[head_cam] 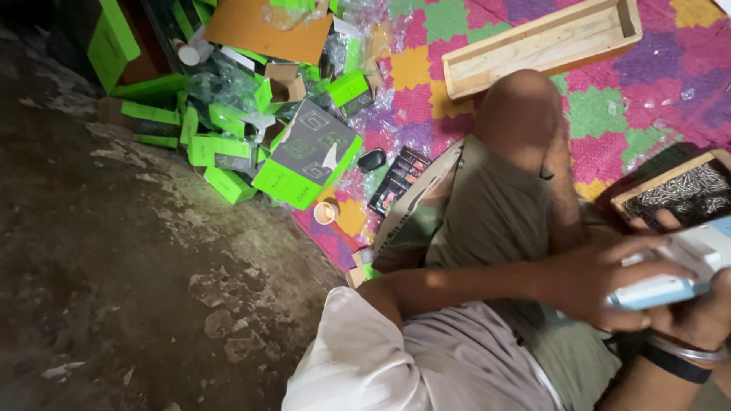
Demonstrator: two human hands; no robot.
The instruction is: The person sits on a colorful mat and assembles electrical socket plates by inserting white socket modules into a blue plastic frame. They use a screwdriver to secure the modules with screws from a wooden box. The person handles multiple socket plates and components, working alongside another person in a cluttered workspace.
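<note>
Wooden tray (712,164) at the right edge, near the knee, holds a heap of small dark metal pieces, too small to tell apart. Just below it both hands close on a white and pale-blue device (678,270): the left hand (598,285) wraps it from the near side, fingers curled tight over its body, and the right hand (697,316), with a black band and a bangle at the wrist, grips it from beneath. A second, longer wooden tray (544,46) lies bare on the bright foam mat (601,110), well apart from the hands. Green and grey cartons (308,156) are heaped by the mat's edge with clear plastic wrap, a small cup (326,212) just beside them
</note>
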